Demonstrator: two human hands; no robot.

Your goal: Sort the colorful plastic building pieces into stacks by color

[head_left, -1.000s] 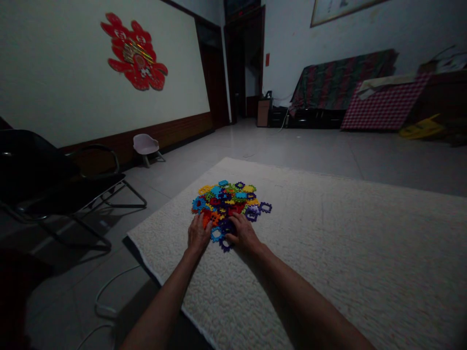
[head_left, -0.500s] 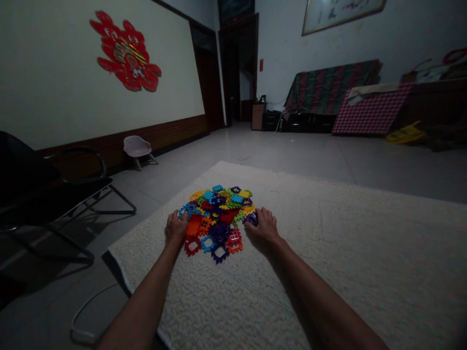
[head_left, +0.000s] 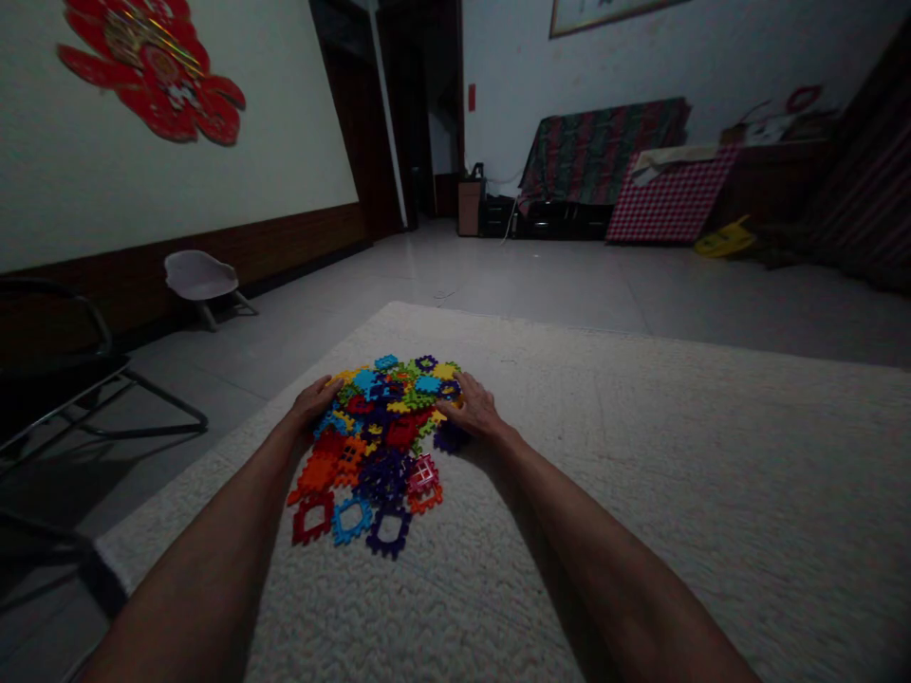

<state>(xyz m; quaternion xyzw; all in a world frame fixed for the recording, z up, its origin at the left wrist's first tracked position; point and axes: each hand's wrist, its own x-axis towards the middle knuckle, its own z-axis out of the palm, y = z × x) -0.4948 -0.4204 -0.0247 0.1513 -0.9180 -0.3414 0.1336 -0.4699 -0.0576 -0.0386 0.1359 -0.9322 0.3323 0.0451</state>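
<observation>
A pile of flat, toothed plastic building pieces (head_left: 384,413) in several colours lies on a cream textured mat (head_left: 604,455). My left hand (head_left: 313,400) rests against the pile's far left side, fingers stretched out beside yellow and blue pieces. On the opposite side, my right hand (head_left: 474,406) touches the upper right edge with fingers apart, near a yellow piece. A dark purple piece (head_left: 450,437) lies just below that hand. At the near end are a red frame piece (head_left: 313,518), a blue one (head_left: 351,520) and a purple one (head_left: 389,531).
A black chair with metal legs (head_left: 71,389) stands left of the mat. Farther back is a small pale chair (head_left: 201,278) by the wall. A checkered cloth (head_left: 673,197) and a yellow object (head_left: 726,237) are at the far right on the tiled floor (head_left: 498,275).
Both hands have moved forward along the sides of the pile, towards its far end. The camera view has turned a little to the right and down.
</observation>
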